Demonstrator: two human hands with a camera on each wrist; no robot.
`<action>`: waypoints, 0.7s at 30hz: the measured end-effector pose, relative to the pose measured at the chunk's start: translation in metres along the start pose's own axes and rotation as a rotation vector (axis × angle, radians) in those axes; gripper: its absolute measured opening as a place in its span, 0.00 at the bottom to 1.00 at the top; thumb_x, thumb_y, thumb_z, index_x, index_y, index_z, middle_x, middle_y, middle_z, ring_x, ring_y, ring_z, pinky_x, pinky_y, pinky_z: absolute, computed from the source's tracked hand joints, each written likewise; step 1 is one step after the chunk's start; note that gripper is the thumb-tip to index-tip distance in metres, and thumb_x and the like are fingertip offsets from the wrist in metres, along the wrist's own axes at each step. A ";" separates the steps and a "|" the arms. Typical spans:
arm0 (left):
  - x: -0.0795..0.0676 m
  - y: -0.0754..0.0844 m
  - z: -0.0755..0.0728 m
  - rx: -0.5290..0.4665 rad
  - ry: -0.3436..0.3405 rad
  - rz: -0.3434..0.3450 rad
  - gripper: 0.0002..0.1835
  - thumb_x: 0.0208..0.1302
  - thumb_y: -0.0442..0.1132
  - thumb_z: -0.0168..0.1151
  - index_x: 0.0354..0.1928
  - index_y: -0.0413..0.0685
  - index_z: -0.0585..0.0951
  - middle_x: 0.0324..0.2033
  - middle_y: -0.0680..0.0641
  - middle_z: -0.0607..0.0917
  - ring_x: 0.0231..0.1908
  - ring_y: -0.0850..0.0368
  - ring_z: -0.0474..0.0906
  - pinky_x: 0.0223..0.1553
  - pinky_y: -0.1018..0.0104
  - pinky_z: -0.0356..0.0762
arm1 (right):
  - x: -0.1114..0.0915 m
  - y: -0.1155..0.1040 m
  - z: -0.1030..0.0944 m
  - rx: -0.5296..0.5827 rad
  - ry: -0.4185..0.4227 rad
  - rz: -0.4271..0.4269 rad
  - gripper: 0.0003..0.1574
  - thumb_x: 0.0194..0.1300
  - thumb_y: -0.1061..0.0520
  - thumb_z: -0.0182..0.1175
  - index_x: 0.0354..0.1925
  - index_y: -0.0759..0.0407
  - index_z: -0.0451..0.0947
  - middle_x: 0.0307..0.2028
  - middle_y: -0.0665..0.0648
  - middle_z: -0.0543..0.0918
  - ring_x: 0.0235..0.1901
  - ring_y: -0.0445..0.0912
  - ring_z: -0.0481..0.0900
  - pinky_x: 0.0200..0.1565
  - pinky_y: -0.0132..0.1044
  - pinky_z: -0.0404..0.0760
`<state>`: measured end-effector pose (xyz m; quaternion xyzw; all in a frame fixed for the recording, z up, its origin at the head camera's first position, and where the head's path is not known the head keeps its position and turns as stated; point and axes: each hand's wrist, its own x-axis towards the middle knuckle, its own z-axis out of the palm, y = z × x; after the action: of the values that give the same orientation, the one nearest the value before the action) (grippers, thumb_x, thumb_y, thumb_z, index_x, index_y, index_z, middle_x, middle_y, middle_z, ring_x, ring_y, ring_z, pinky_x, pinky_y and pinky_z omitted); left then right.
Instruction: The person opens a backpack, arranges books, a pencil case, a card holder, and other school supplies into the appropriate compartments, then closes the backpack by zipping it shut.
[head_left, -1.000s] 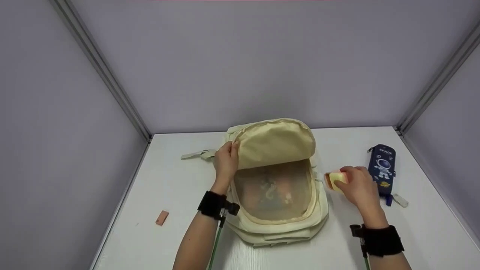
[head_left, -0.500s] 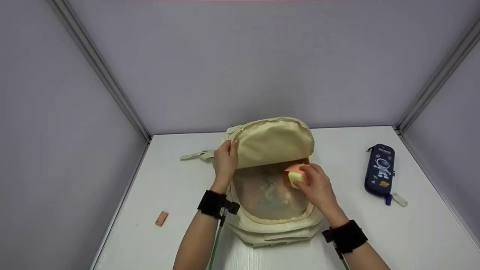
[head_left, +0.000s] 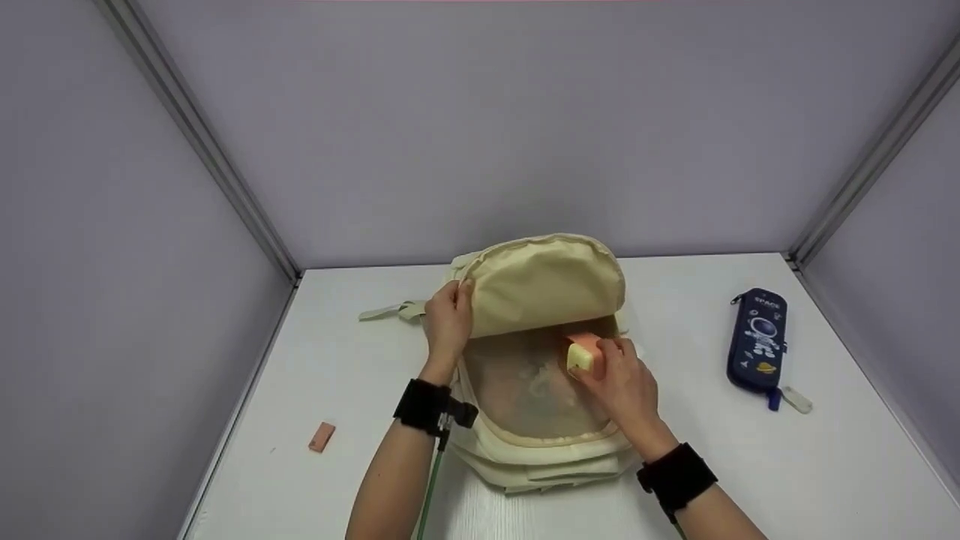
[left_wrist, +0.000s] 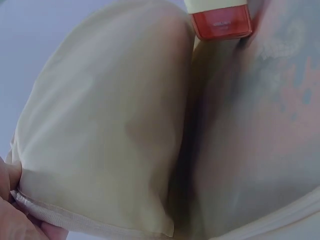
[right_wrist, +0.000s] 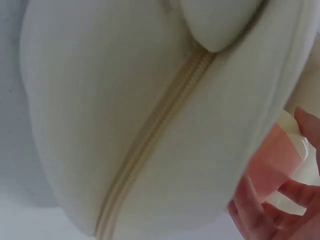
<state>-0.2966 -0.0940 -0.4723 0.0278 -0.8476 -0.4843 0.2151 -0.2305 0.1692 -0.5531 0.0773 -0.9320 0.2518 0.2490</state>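
A cream backpack (head_left: 551, 459) lies on the white table with its front flap (head_left: 547, 291) folded up. My left hand (head_left: 448, 319) pinches the left edge of that flap. In the left wrist view, the fingers (left_wrist: 17, 222) grip the zipper-edged fabric. My right hand (head_left: 626, 384) holds a small boxy item, pink with a pale yellow end (head_left: 583, 358), between thumb and fingers. It sits at the upper right of the opening, over the translucent inner panel (head_left: 517, 386). In the left wrist view, its red see-through body (left_wrist: 222, 22) shows beside the flap.
A navy pencil case (head_left: 757, 341) with an astronaut print lies to the right, a small whitish tag-like piece (head_left: 796, 400) beside it. On the left is a small pink eraser-like block (head_left: 322, 437). A strap (head_left: 382, 311) sticks out left of the backpack. Panel walls surround the table.
My right hand has carried the pink-and-yellow item left from beside the pencil case to the backpack's opening. My left hand keeps hold of the flap, almost unmoved.
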 end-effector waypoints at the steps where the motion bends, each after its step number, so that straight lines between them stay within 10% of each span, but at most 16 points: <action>1: 0.001 0.000 0.000 0.002 0.002 -0.009 0.21 0.74 0.46 0.55 0.21 0.49 0.69 0.16 0.55 0.64 0.17 0.59 0.60 0.22 0.65 0.58 | -0.001 0.000 0.001 0.006 -0.026 0.003 0.36 0.47 0.45 0.79 0.46 0.63 0.75 0.43 0.65 0.75 0.24 0.57 0.77 0.23 0.50 0.76; 7: 0.003 -0.001 0.001 0.002 -0.008 -0.053 0.20 0.74 0.46 0.55 0.22 0.49 0.71 0.16 0.54 0.65 0.19 0.59 0.62 0.22 0.64 0.59 | -0.005 -0.003 0.010 -0.032 -0.114 0.019 0.36 0.47 0.44 0.79 0.39 0.58 0.67 0.39 0.61 0.71 0.20 0.50 0.73 0.17 0.43 0.71; 21: 0.003 -0.003 0.002 -0.032 -0.022 -0.027 0.20 0.74 0.46 0.55 0.21 0.49 0.69 0.17 0.55 0.64 0.19 0.59 0.60 0.23 0.64 0.58 | -0.002 -0.013 0.022 0.027 0.046 -0.210 0.16 0.56 0.57 0.74 0.40 0.61 0.79 0.39 0.62 0.69 0.28 0.51 0.73 0.22 0.42 0.73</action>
<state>-0.3001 -0.0946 -0.4743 0.0306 -0.8416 -0.5010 0.1996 -0.2348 0.1469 -0.5654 0.1720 -0.9094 0.2383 0.2944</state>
